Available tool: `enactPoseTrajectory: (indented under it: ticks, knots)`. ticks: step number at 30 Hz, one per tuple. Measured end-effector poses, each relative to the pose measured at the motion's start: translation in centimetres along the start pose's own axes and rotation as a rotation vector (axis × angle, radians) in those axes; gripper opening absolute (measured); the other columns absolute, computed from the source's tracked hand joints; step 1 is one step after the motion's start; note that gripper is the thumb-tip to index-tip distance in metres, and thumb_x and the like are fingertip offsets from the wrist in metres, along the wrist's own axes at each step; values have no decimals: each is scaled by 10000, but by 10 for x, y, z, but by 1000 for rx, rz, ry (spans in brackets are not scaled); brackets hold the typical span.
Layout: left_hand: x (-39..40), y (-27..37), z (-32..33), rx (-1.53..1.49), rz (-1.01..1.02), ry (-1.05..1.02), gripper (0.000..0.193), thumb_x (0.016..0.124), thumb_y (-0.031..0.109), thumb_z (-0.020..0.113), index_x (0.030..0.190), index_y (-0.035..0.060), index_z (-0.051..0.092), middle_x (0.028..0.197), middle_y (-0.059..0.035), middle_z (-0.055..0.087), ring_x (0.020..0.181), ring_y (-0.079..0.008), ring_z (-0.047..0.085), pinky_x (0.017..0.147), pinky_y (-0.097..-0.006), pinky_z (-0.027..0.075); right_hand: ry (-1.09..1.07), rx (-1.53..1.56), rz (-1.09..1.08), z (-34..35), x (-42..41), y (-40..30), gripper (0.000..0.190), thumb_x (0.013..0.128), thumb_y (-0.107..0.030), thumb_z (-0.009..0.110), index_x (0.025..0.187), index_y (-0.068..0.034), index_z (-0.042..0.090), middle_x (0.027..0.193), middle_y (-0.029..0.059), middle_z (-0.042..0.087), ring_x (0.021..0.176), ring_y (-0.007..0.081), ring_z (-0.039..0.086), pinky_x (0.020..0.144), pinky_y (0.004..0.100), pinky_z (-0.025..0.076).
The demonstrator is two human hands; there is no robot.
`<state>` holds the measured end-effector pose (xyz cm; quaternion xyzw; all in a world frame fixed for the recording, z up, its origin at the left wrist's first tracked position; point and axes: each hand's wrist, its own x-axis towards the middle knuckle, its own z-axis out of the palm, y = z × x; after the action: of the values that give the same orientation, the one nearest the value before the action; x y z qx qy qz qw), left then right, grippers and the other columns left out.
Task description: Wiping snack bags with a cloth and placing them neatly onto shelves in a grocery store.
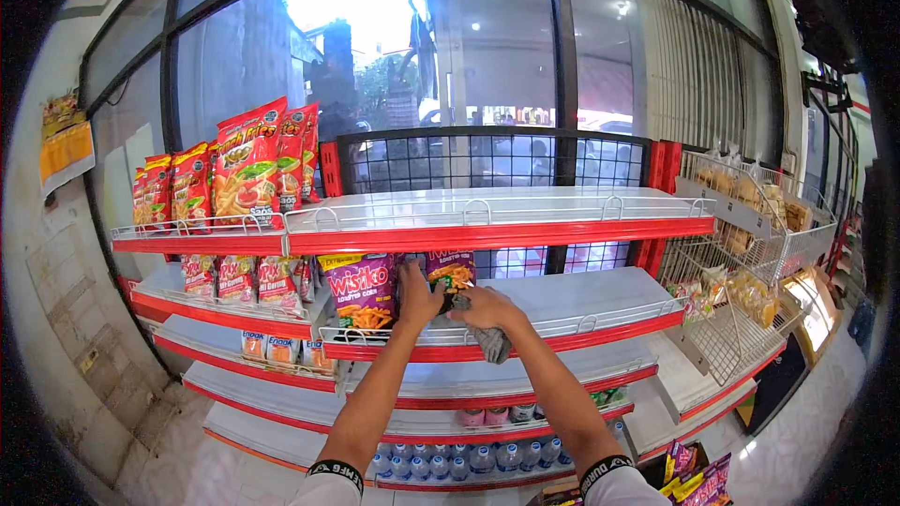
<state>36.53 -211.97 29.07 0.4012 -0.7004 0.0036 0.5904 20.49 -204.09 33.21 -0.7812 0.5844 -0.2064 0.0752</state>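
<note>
Both my arms reach to the second shelf of a red and white store rack. My left hand (420,295) is at a purple snack bag (451,268) with a corn picture, beside a larger purple Twistko bag (361,292) standing upright on the shelf's left end. Whether its fingers grip the bag is partly hidden. My right hand (485,309) is shut on a grey cloth (492,343), which hangs over the shelf's front wire rail, close to the lower part of the same bag.
Red snack bags (249,161) fill the upper left shelf. Wire baskets (794,246) with packaged bread stand at the right. Water bottles (483,459) line the bottom shelf. Purple bags (703,481) lie in a box at the lower right. The wire rail (587,323) edges the shelf.
</note>
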Motion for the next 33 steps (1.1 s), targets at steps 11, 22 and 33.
enactPoseTrajectory:
  ticks: [11, 22, 33]
  knots:
    - [-134, 87, -68, -584, -77, -267, 557, 860, 238, 672, 1303, 67, 380, 1251, -119, 468, 1158, -228, 478, 876, -355, 486, 390, 738, -360, 15, -136, -24, 319, 850, -203, 672, 1132, -61, 628, 1068, 148, 656, 991, 235, 627, 860, 350, 478]
    - [-317, 112, -116, -884, -1049, -1188, 359, 836, 124, 700, 1133, 32, 522, 989, -33, 606, 853, -122, 604, 727, -251, 509, 293, 1019, 752, 160, -366, -49, 508, 771, -390, 751, 1116, -39, 624, 950, 109, 670, 880, 210, 628, 854, 334, 483]
    - [-335, 160, -83, -888, -633, -1585, 426, 842, 167, 697, 1182, 8, 495, 1034, -82, 597, 910, -140, 593, 771, -277, 487, 369, 837, 1033, 180, -455, -74, 426, 726, -316, 755, 1034, -40, 651, 893, 147, 684, 809, 220, 667, 730, 356, 508]
